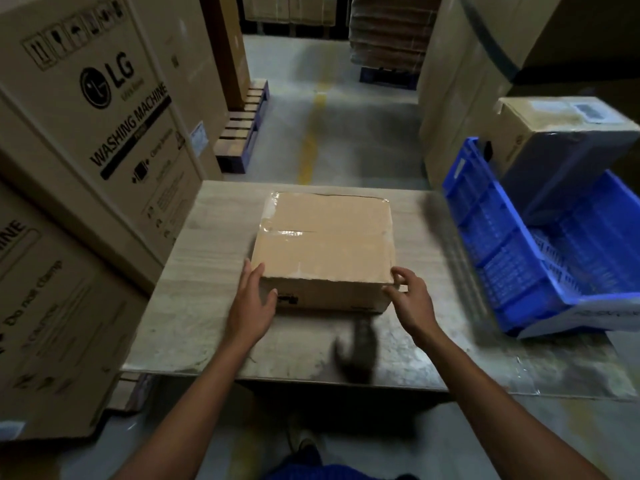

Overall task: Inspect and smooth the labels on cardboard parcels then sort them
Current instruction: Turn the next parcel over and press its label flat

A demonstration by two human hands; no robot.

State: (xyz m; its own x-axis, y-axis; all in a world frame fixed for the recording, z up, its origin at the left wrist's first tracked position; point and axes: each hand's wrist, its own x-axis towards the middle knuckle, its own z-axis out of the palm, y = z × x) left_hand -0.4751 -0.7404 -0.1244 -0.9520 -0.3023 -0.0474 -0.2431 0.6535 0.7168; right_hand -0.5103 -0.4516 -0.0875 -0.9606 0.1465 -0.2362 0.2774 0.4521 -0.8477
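Observation:
A taped brown cardboard parcel (325,244) lies flat in the middle of a worn table (194,306). Its top face shows clear tape along the seam and no label. My left hand (252,303) rests with straight fingers against the parcel's near left corner, thumb on the front face. At the near right corner, my right hand (410,299) has its fingers loosely curled, thumb and fingertips touching the corner. A second parcel (554,133) with a white label on top sits in the blue crate at the right.
A blue plastic crate (512,258) stands tilted on the table's right side. Tall washing-machine cartons (93,126) wall the left. More cartons (460,98) rise behind the crate. A dark blurred object (356,351) lies near the table's front edge.

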